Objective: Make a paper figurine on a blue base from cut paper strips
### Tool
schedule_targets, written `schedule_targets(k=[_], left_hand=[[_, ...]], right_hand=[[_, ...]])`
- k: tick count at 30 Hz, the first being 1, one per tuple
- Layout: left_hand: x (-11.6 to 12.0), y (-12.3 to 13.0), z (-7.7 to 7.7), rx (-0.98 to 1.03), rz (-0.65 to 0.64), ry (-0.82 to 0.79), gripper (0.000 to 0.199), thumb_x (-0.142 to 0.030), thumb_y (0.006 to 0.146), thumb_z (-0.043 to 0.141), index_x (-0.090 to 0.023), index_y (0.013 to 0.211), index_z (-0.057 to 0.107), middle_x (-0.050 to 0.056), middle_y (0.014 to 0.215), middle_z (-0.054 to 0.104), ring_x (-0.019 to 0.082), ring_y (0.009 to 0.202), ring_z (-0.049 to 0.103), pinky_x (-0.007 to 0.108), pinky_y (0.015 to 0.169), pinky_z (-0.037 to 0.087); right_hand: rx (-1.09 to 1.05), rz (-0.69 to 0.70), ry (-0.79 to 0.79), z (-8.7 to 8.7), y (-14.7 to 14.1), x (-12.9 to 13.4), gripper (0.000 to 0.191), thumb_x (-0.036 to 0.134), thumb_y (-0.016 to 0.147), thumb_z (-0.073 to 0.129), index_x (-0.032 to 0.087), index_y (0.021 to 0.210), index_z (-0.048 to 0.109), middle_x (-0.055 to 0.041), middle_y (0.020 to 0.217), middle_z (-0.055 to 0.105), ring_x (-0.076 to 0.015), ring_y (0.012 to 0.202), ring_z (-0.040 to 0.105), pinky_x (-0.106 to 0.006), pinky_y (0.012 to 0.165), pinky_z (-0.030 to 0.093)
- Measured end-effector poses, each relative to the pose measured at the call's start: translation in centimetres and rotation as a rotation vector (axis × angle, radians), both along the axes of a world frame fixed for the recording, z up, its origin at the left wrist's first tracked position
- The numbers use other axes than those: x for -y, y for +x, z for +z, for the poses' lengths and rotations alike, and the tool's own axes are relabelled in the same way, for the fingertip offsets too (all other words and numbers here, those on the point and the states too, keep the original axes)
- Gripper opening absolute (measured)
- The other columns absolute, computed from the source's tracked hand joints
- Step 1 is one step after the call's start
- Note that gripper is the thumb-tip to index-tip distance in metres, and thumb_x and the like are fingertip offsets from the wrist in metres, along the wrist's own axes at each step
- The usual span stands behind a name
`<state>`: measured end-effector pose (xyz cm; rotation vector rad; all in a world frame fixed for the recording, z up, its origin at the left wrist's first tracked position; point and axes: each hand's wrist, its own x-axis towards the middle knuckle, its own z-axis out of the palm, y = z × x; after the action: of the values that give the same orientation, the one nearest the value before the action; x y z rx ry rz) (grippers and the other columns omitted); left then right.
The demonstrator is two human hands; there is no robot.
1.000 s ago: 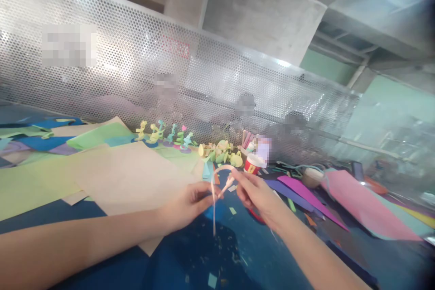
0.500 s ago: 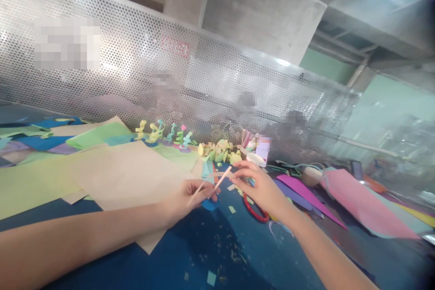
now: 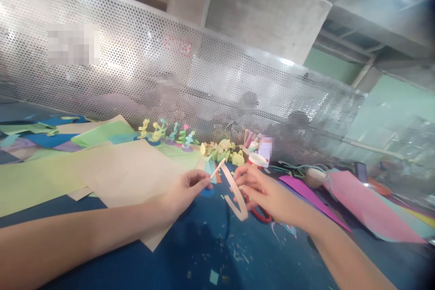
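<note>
My left hand (image 3: 192,188) is closed in a pinch on a slim pale pink stick (image 3: 218,168), which points up and to the right. From the stick's upper end a pale pink paper strip (image 3: 239,199) hangs in a loose curl. Just right of that strip is my right hand (image 3: 256,186), its fingers bent and apart; whether a fingertip touches the strip I cannot tell. Below the right hand lie the red handles of scissors (image 3: 261,214), partly covered by it. A blue paper disc (image 3: 207,191) shows on the table beneath the left fingertips.
Large beige paper (image 3: 129,172) and green sheets (image 3: 105,131) lie left. Several small curled-paper figures (image 3: 158,131) stand at the back, beside yellow-green paper pieces (image 3: 224,147). Right are a white tape roll (image 3: 258,160), magenta paper (image 3: 312,199) and pink paper (image 3: 370,204). A perforated metal screen (image 3: 136,63) stands behind.
The paper strip has dropped from between the hands into a hanging curl. My right hand has shifted slightly down, and the stick now sits at the left fingertips.
</note>
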<state>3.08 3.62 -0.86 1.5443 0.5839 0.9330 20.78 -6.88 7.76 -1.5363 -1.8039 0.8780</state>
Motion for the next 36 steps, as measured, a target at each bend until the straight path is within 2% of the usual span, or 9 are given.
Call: schedule_targets(k=[5,8,13,17,21,25,28,32,36], left_hand=[[-0.2,0.1,-0.3,0.012,-0.044,0.139,0.022,-0.037,0.081,0.054,-0.016,0.077,0.060,0.002,0.073,0.062,0.014,0.074,0.056,0.025,0.072,0.040],[-0.1,0.0,-0.3,-0.018,-0.078,0.210,0.023,-0.036,0.082,0.053,-0.015,0.079,0.062,0.003,0.074,0.063,0.014,0.076,0.056,0.025,0.073,0.041],[0.3,0.0,-0.2,-0.078,-0.104,0.275,0.021,-0.033,0.081,0.053,-0.016,0.082,0.064,0.002,0.080,0.064,0.015,0.077,0.057,0.025,0.072,0.043],[1.1,-0.1,-0.1,-0.144,-0.125,0.319,0.017,-0.030,0.081,0.053,-0.019,0.086,0.065,0.000,0.085,0.066,0.015,0.081,0.059,0.025,0.075,0.044],[2.0,-0.5,0.4,-0.234,-0.119,0.477,0.014,-0.029,0.078,0.057,-0.022,0.087,0.065,0.000,0.090,0.066,0.016,0.084,0.058,0.025,0.074,0.044],[2.4,-0.9,1.0,-0.254,-0.206,0.590,0.017,-0.030,0.080,0.054,-0.020,0.090,0.065,0.002,0.089,0.065,0.017,0.085,0.058,0.026,0.077,0.043],[2.3,-0.9,1.1,-0.226,-0.285,0.624,0.016,-0.027,0.081,0.054,-0.021,0.091,0.065,0.002,0.094,0.065,0.017,0.088,0.058,0.026,0.081,0.042],[2.0,-0.7,0.7,-0.197,-0.307,0.552,0.017,-0.028,0.082,0.053,-0.022,0.092,0.065,0.002,0.092,0.065,0.016,0.086,0.058,0.026,0.079,0.042],[1.7,-0.4,0.1,-0.175,-0.298,0.397,0.017,-0.031,0.082,0.052,-0.022,0.091,0.064,0.002,0.088,0.064,0.015,0.078,0.056,0.024,0.069,0.042]], right_hand=[[0.479,0.046,0.140,0.6,-0.7,0.6,0.024,0.015,0.082,0.046,0.027,0.086,0.067,-0.0003,0.086,0.068,-0.0156,0.077,0.063,-0.027,0.068,0.048],[0.671,0.086,0.298,0.0,-1.8,0.7,0.024,0.011,0.080,0.050,0.026,0.088,0.067,0.0011,0.089,0.069,-0.0145,0.078,0.062,-0.025,0.067,0.044],[1.033,0.152,0.496,-1.1,-3.9,0.6,0.011,0.016,0.082,0.054,0.018,0.075,0.063,-0.0010,0.075,0.065,-0.0158,0.072,0.058,-0.025,0.058,0.039],[1.118,0.128,0.662,-1.2,-4.9,1.0,0.016,0.018,0.080,0.057,0.017,0.064,0.058,-0.0021,0.069,0.061,-0.0177,0.072,0.052,-0.028,0.059,0.036],[0.918,0.002,0.589,-0.7,-5.1,1.9,0.013,0.012,0.078,0.053,0.019,0.069,0.059,-0.0001,0.065,0.058,-0.0150,0.069,0.051,-0.027,0.062,0.038],[0.576,-0.106,0.282,0.2,-4.4,2.1,0.017,0.011,0.073,0.053,0.024,0.083,0.060,0.0027,0.063,0.059,-0.0107,0.054,0.051,-0.022,0.050,0.036],[0.241,-0.025,0.010,0.5,-3.2,1.4,0.013,0.016,0.077,0.050,0.023,0.084,0.058,0.0029,0.061,0.061,-0.0095,0.048,0.051,-0.022,0.048,0.038],[-0.127,-0.005,-0.225,0.0,-1.2,-0.1,0.008,0.021,0.077,0.058,0.018,0.084,0.059,0.0001,0.071,0.065,-0.0093,0.055,0.056,-0.021,0.052,0.042],[-0.419,-0.013,-0.256,-1.2,0.4,-1.1,0.019,0.025,0.073,0.066,0.015,0.088,0.060,-0.0028,0.080,0.067,-0.0116,0.071,0.062,-0.023,0.065,0.046]])
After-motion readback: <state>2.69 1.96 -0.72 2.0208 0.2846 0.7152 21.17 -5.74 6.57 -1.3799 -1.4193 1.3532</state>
